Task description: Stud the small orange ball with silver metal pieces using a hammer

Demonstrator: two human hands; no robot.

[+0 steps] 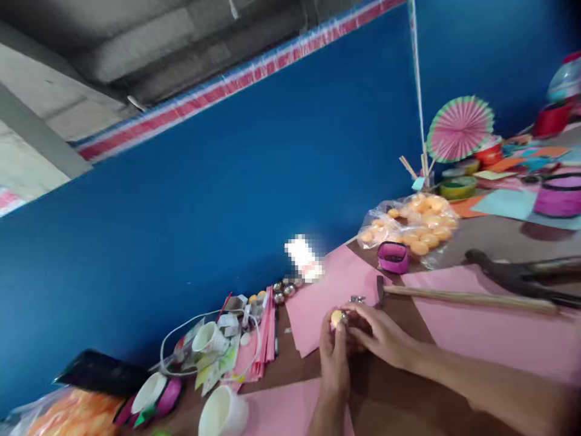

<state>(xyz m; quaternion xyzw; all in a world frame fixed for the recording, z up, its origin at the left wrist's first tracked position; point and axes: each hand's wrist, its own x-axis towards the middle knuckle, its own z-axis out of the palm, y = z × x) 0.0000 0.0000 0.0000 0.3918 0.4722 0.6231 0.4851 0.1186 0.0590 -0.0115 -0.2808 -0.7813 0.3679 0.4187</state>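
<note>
Both hands meet over the brown table, near a sheet of pink paper (336, 284). Between the thumb and fingers of my left hand (334, 363) is a small yellow-orange ball (336, 318). My right hand (381, 332) pinches a small silver ball (345, 319) right against it; the fingers partly cover both pieces. Just beyond the fingertips, small shiny metal pieces (357, 299) lie on the pink paper. The head of a hammer (454, 295) with a wooden handle rests to the right of them.
A plastic bag of orange balls (420, 233) and a small magenta case (393, 257) lie beyond the hands. Dark-handled shears or pliers (512, 272) lie at right. Silver balls (289, 290), a white cable (200, 315) and a white cup (224, 412) are at left. A blue wall (204, 200) stands behind.
</note>
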